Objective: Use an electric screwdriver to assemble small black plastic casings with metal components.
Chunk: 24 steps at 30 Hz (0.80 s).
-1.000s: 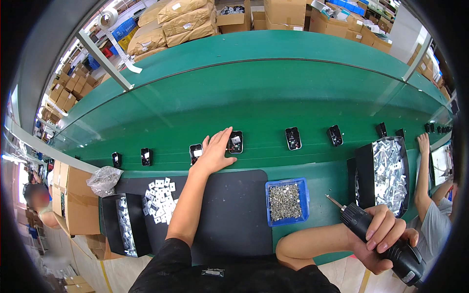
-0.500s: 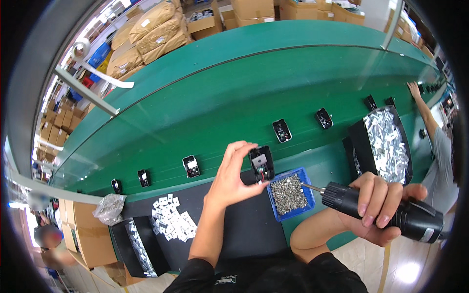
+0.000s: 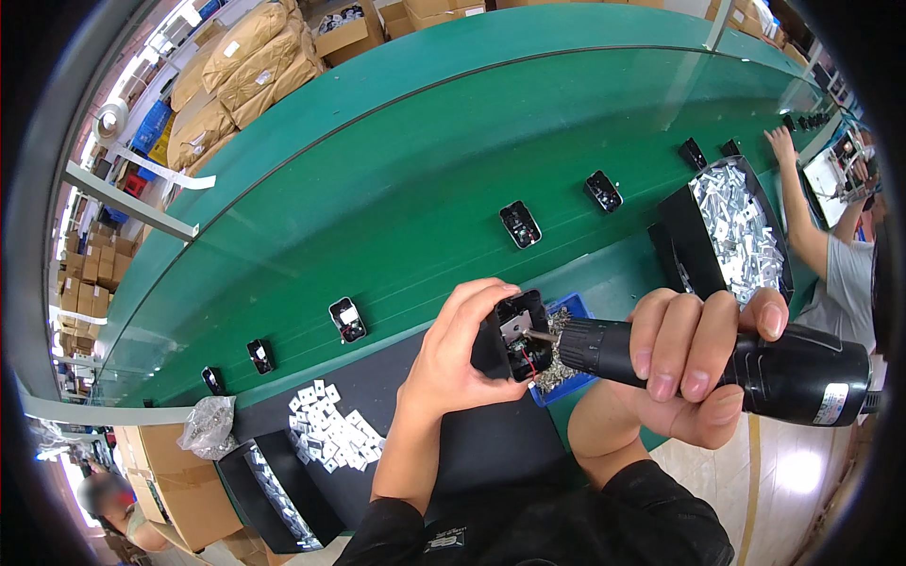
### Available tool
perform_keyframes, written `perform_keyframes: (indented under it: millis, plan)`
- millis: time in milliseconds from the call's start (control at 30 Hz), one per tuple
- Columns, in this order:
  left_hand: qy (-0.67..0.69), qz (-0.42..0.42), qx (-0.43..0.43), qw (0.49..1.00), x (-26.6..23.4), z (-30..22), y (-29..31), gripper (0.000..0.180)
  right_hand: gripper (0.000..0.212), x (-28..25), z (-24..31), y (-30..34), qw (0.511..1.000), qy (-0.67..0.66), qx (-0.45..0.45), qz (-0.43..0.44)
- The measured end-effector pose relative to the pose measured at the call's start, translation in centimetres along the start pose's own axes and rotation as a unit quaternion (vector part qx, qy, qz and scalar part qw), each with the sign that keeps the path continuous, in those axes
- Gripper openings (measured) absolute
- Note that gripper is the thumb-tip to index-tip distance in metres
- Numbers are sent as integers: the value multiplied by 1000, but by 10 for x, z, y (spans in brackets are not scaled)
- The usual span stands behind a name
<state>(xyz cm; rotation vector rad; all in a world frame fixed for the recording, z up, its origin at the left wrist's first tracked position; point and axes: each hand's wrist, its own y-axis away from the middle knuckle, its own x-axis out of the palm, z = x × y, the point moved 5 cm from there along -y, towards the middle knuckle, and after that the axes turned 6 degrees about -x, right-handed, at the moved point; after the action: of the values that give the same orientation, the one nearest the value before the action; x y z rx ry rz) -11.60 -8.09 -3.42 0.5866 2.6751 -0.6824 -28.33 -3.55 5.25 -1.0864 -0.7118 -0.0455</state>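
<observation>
Between the fingers and thumb of my left hand (image 3: 458, 354) is a small black plastic housing (image 3: 500, 354), its open side turned toward the right. Inside it show a pale metal plate (image 3: 515, 327) and a red wire. My right hand (image 3: 694, 363) is wrapped round a black electric screwdriver (image 3: 604, 349). The driver's bit reaches into the housing at the metal plate; whether a screw sits on its tip I cannot make out. Just behind and below the housing stands a blue tray (image 3: 568, 385) of small screws, partly hidden by the driver and the housing.
Similar black housings (image 3: 520, 224) lie spaced along the green conveyor belt (image 3: 425, 236). A black bin of metal plates (image 3: 741, 226) stands at right, another (image 3: 278, 495) at lower left. White square pieces (image 3: 330, 429) lie on the black mat. A co-worker's arm (image 3: 800, 208) reaches in at far right.
The screwdriver has moved left from over the screw tray, its bit now inside the housing. My left hand has turned the housing toward the driver. Housings on the belt appear shifted left and up.
</observation>
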Motion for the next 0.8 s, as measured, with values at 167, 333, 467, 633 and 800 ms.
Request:
perform_keyframes:
  millis: [167,333,467,633,800]
  plan:
    - [19,-6,35,999,-2,-6,-1,80,47,-2,0,1,1000,-3,1,-1]
    - [24,-5,26,999,-5,-8,2,79,46,0,-4,2,1000,-8,0,-4]
    - [-19,5,80,997,-5,-18,-1,77,40,4,-3,-2,999,-25,7,28]
    - [-53,-22,80,995,-13,-19,0,72,39,13,-13,1,999,-22,29,26]
    - [-70,-23,67,995,-16,-19,-1,70,40,13,-17,1,997,-31,38,61]
